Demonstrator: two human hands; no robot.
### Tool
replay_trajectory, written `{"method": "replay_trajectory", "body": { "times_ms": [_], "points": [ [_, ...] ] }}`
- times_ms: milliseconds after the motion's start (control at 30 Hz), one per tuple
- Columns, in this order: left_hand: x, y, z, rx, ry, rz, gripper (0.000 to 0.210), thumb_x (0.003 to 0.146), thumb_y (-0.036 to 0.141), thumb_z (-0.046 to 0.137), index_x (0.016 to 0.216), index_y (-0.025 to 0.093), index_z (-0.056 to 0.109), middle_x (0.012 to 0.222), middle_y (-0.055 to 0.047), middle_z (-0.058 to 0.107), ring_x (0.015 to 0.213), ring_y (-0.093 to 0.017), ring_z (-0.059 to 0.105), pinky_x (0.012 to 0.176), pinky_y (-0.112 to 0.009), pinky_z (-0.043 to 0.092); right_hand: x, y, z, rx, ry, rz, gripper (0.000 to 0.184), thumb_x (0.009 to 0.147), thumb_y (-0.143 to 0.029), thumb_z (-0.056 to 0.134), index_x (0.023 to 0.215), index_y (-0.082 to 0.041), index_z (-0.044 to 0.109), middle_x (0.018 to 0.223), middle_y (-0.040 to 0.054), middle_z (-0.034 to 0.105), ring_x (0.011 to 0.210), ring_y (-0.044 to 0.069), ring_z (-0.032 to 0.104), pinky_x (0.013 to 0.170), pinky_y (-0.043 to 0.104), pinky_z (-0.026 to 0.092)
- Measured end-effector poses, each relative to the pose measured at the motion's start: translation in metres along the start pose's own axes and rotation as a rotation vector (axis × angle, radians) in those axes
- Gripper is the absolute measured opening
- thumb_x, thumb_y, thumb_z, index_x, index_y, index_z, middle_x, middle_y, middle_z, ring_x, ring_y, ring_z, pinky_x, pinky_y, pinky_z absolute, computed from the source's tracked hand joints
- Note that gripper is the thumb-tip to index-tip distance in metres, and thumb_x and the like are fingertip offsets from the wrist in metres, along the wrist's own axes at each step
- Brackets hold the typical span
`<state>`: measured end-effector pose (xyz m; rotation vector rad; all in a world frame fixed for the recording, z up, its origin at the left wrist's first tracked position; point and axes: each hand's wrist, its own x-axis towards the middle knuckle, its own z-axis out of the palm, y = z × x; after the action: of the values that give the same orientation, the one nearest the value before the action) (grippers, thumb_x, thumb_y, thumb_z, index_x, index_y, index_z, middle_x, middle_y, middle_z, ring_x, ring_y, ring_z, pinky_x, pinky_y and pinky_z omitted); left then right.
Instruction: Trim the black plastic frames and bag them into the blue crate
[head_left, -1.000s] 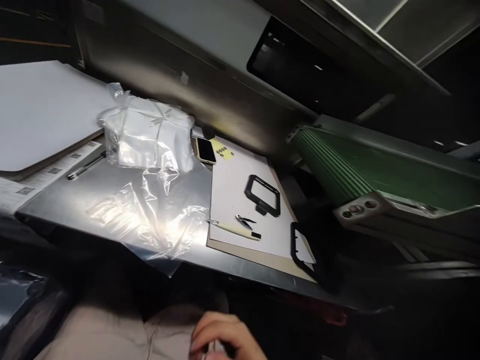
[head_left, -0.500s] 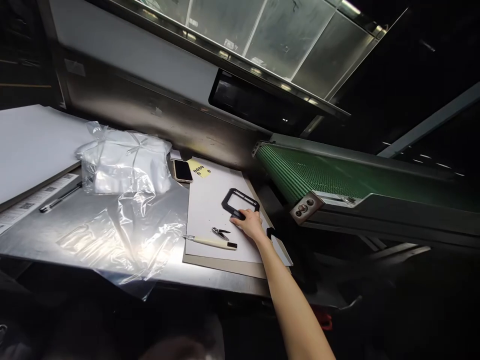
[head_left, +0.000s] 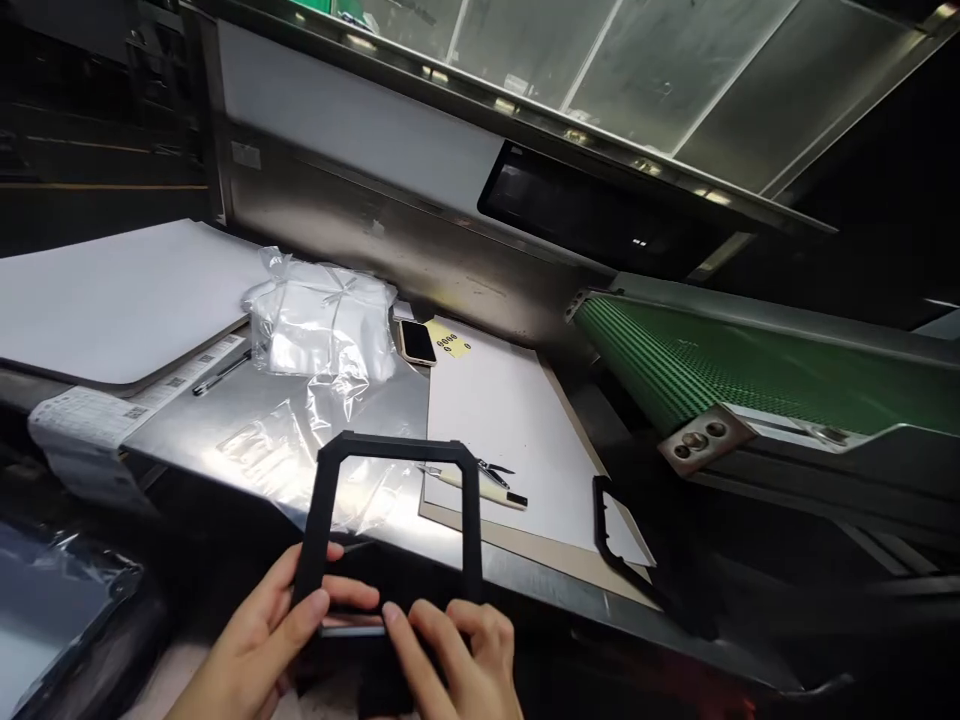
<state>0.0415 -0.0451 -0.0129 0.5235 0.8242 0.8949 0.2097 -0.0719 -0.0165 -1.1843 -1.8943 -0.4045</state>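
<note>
A black plastic frame (head_left: 471,520) is held up in front of me, near the table's front edge. My left hand (head_left: 262,640) grips its lower left side with thumb and fingers. Fingers of my right hand (head_left: 457,655) pinch its bottom edge. Through the frame's opening I see clear plastic film and the metal table (head_left: 375,400). A second black frame (head_left: 611,530) hangs over the right edge of a white sheet on a board (head_left: 510,420). A cream-handled knife (head_left: 480,487) and a small metal clipper (head_left: 491,467) lie on that sheet.
A bundle of clear bags (head_left: 322,320), a phone (head_left: 416,342) and a yellow note (head_left: 450,343) sit at the back. A pen (head_left: 221,372) lies by a large white board (head_left: 120,300) on the left. A green conveyor (head_left: 720,360) runs on the right.
My right hand has brought the black frame from the white sheet toward me. My left hand has come up and taken hold of it too. The view has shifted.
</note>
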Motion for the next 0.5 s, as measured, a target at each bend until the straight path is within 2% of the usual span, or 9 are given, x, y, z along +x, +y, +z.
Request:
{"method": "replay_trajectory", "body": {
  "times_ms": [100,167,200,267,300,367,400,467,500],
  "points": [
    [-0.009,0.002,-0.001,0.010,0.057,0.020,0.034,0.074,0.036,0.060,0.103,0.024,0.046,0.077,0.000,0.067,0.080,-0.016,0.060,0.073,-0.024,0.046,-0.017,-0.008,0.000,0.160,0.047,0.290,0.036,0.080,-0.052,0.042,0.109,-0.034,0.054,0.099,0.0054,0.052,0.089,0.025,0.043,0.077,0.040,0.031],
    [-0.017,0.005,-0.009,0.038,0.076,0.003,0.027,0.078,0.032,0.055,0.102,0.022,0.046,0.071,0.000,0.066,0.070,-0.014,0.060,0.065,-0.024,0.047,-0.018,-0.008,-0.005,0.396,0.029,0.599,0.047,0.077,-0.051,0.048,0.120,-0.034,0.043,0.113,0.0066,0.046,0.100,0.026,0.042,0.080,0.039,0.035],
    [-0.020,0.007,-0.012,0.050,0.082,-0.008,0.025,0.080,0.029,0.052,0.103,0.022,0.044,0.071,0.000,0.066,0.067,-0.014,0.060,0.062,-0.023,0.048,-0.016,-0.008,-0.008,0.569,0.016,0.776,0.051,0.076,-0.053,0.049,0.122,-0.030,0.041,0.115,0.0078,0.046,0.100,0.025,0.044,0.078,0.038,0.037],
    [-0.026,0.009,-0.017,0.060,0.071,-0.026,0.026,0.082,0.026,0.049,0.106,0.021,0.042,0.070,0.000,0.065,0.064,-0.013,0.059,0.059,-0.023,0.048,-0.009,-0.011,-0.012,0.983,-0.068,1.088,0.051,0.074,-0.051,0.053,0.117,-0.026,0.045,0.101,0.0073,0.056,0.084,0.020,0.052,0.068,0.033,0.040],
    [-0.029,0.009,-0.018,0.063,0.062,-0.042,0.028,0.083,0.026,0.048,0.109,0.020,0.041,0.070,-0.001,0.065,0.063,-0.012,0.059,0.059,-0.022,0.047,-0.005,-0.013,-0.014,1.155,-0.116,1.156,0.048,0.073,-0.050,0.054,0.113,-0.024,0.049,0.086,0.0053,0.060,0.071,0.017,0.052,0.061,0.030,0.039],
    [-0.031,0.004,-0.019,0.071,0.070,-0.079,0.044,0.079,0.030,0.053,0.119,0.022,0.034,0.084,-0.006,0.065,0.062,-0.015,0.061,0.056,-0.025,0.048,0.003,-0.022,-0.017,1.333,-0.146,1.134,0.040,0.075,-0.046,0.053,0.108,-0.022,0.052,0.060,-0.0010,0.055,0.052,0.011,0.044,0.050,0.024,0.032],
    [-0.031,0.000,-0.019,0.074,0.080,-0.065,0.060,0.074,0.034,0.059,0.124,0.026,0.027,0.100,-0.009,0.062,0.066,-0.017,0.063,0.056,-0.027,0.049,0.005,-0.027,-0.019,1.333,-0.122,1.069,0.035,0.079,-0.043,0.049,0.108,-0.023,0.051,0.053,-0.0038,0.050,0.048,0.009,0.039,0.047,0.023,0.029],
    [-0.028,-0.014,-0.019,0.091,0.092,-0.006,0.085,0.060,0.039,0.071,0.128,0.037,0.020,0.130,-0.010,0.042,0.082,-0.025,0.063,0.061,-0.034,0.051,0.006,-0.039,-0.021,1.162,-0.074,0.882,0.031,0.086,-0.041,0.038,0.113,-0.028,0.045,0.047,-0.0060,0.044,0.044,0.010,0.036,0.045,0.023,0.028],
    [-0.025,-0.021,-0.019,0.098,0.085,0.003,0.085,0.057,0.041,0.072,0.127,0.039,0.023,0.135,-0.008,0.035,0.091,-0.028,0.061,0.067,-0.037,0.051,0.004,-0.045,-0.021,1.047,-0.074,0.799,0.032,0.087,-0.042,0.033,0.116,-0.029,0.041,0.046,-0.0060,0.044,0.043,0.011,0.038,0.044,0.023,0.031]
  ]
}}
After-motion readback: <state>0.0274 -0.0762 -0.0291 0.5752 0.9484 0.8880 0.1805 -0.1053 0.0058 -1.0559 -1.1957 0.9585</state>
